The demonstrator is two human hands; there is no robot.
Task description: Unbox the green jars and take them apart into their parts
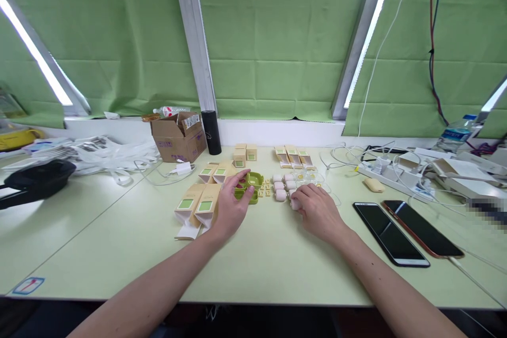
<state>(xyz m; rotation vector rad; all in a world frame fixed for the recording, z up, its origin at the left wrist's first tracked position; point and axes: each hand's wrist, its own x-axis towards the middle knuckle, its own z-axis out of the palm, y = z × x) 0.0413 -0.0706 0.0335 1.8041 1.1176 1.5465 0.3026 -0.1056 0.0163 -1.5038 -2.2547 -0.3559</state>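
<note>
My left hand [233,203] is beside the open green cases [254,180], thumb and fingers spread around their left edge. My right hand [319,210] has its fingers closed on a small pale pink case [295,204] at the near right end of a group of pink cases [280,195]. Between the green and pink cases lie small yellow pieces [267,188] in short rows. Open kraft boxes with green labels [206,206] lie left of my left hand. Clear round pieces [311,176] sit just behind my right hand.
Small kraft boxes [291,157] stand farther back. A cardboard carton [178,140] and a black cylinder [211,132] are at the back left. Two phones [390,232] lie right of my right arm, near a power strip [396,179] with tangled cables. A black object [39,179] lies far left.
</note>
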